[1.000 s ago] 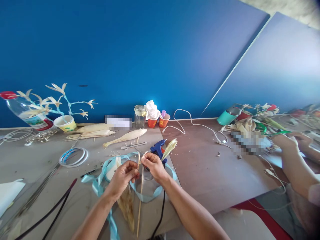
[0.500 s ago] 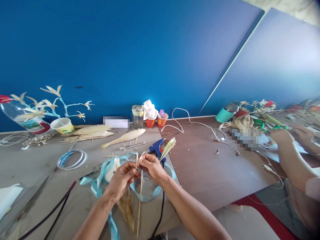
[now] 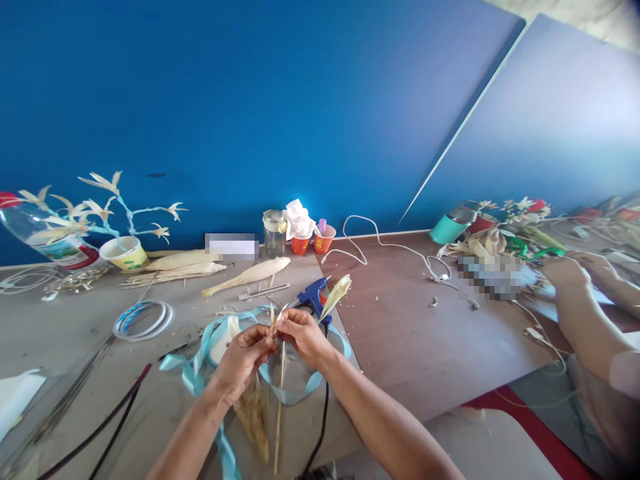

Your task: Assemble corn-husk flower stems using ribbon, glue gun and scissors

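Small pale husk pieces (image 3: 273, 318) stand up between my fingertips. My left hand (image 3: 251, 350) pinches them from the left, and my right hand (image 3: 301, 333) pinches them from the right, the fingertips nearly touching. Beneath the hands lie a light blue ribbon (image 3: 290, 395), a thin pale stick (image 3: 279, 427) and a brownish husk (image 3: 253, 420). Just beyond my right hand are a blue glue gun (image 3: 314, 295) and a pale green husk piece (image 3: 336, 297).
Husk flowers stand in a yellow cup (image 3: 125, 253) at the left, by a bottle (image 3: 55, 240). A jar (image 3: 275, 233) and red cups (image 3: 300, 244) line the wall. Black cables and wires lie front left. At the right, another person's hands (image 3: 567, 273) work near husks.
My hands stay nearly in place, with the husk pieces tilted slightly differently between the fingers. The other person's hands at the right have shifted a little.
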